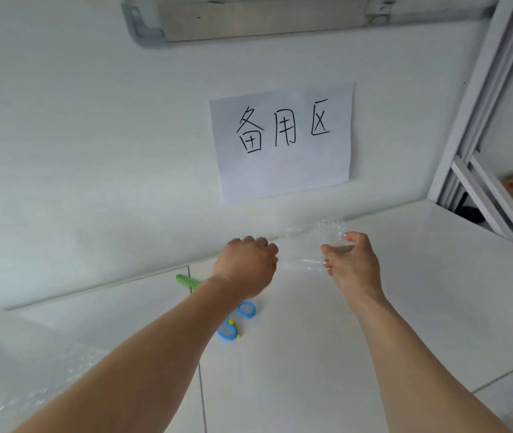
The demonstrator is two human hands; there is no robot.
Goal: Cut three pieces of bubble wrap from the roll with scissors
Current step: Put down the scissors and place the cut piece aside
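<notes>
At the near left edge, bubble wrap (14,392) lies on the white desk (358,354). Farther in, scissors (233,323) with blue handles lie partly under the left forearm. Beyond them both hands hold a small clear piece of bubble wrap (314,245) above the desk: the left hand (247,264) has fingers curled on its left edge, the right hand (353,260) pinches its right side. A paper sign (283,142) hangs on the far wall.

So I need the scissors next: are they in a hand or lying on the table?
Lying on the table: the scissors rest under the left forearm; both hands hold the bubble wrap piece.
</notes>
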